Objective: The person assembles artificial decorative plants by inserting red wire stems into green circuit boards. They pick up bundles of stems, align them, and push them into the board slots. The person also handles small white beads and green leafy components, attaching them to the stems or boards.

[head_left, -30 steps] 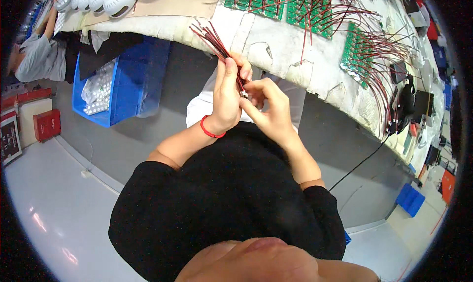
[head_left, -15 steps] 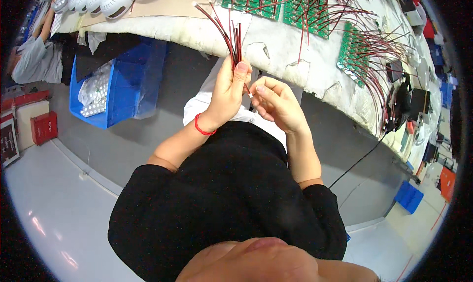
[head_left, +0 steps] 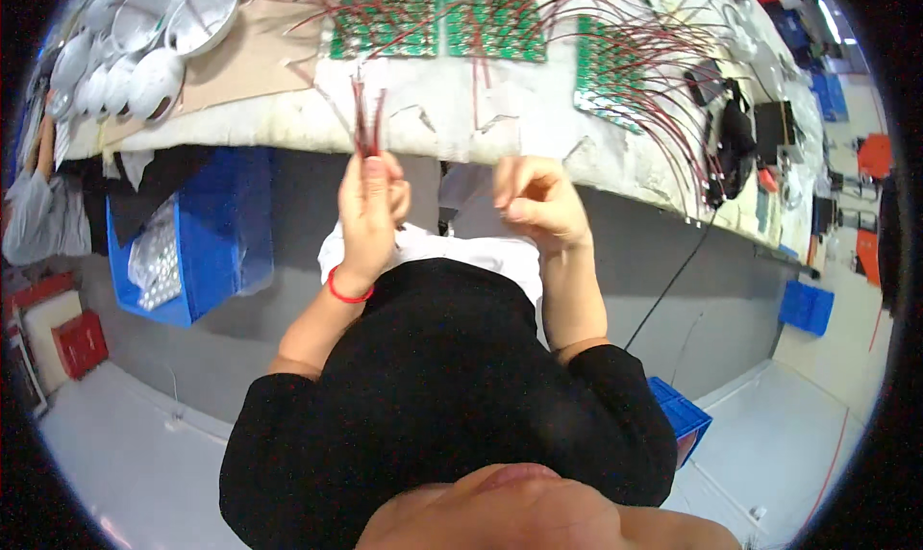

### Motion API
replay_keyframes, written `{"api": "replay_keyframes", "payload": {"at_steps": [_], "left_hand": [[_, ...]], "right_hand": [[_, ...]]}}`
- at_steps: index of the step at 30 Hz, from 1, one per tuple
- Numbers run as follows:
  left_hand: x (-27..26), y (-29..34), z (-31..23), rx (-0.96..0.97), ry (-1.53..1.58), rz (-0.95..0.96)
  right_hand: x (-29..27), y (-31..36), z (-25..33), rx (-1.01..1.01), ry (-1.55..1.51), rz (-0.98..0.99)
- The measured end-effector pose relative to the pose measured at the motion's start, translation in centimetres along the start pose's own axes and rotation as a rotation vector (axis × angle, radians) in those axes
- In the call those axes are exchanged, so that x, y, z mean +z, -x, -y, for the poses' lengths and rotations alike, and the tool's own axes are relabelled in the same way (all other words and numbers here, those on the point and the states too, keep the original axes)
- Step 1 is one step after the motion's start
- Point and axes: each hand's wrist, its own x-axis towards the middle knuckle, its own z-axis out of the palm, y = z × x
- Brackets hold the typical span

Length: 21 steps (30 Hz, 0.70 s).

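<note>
My left hand (head_left: 370, 209) is closed round the lower end of a bundle of thin dark red wires (head_left: 365, 117), which points up toward the bench edge. To the right, apart from the bundle, my right hand (head_left: 544, 202) is raised with its thumb and forefinger pinched together. Whatever lies between those fingertips is too small to make out. Beyond my hands, on the bench, lie green circuit boards (head_left: 386, 21), a second green panel (head_left: 495, 26) and a third (head_left: 606, 74) at the right, with many dark red wires running from them.
The worn, pale-covered bench (head_left: 442, 117) curves across in front of me. White domed housings (head_left: 154, 84) cluster at its far left beside brown cardboard (head_left: 250, 74). Below stands a blue bin (head_left: 216, 233) with bagged parts. A black cable (head_left: 663, 300) hangs at the right.
My hands have drawn apart: the right one has left the foot of the wire bundle and its fingers have closed into a pinch. My view has shifted, so the bench shows lower and further left.
</note>
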Motion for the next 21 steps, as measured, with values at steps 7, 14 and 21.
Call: {"api": "replay_keyframes", "payload": {"at_steps": [7, 14, 21], "left_hand": [[0.0, -0.9, -0.8, -0.013, 0.221, -0.064], [0.8, -0.5, -0.4, -0.061, 0.185, -0.025], [0.6, -0.3, -0.1, -0.095, 0.321, 0.017]], "right_hand": [[-4.5, 4.0, 5.4, -0.232, 0.462, -0.663], [-12.1, 4.0, 5.8, -0.419, 1.37, -0.922], [-12.4, 3.4, 5.8, -0.283, 1.544, -0.999]]}}
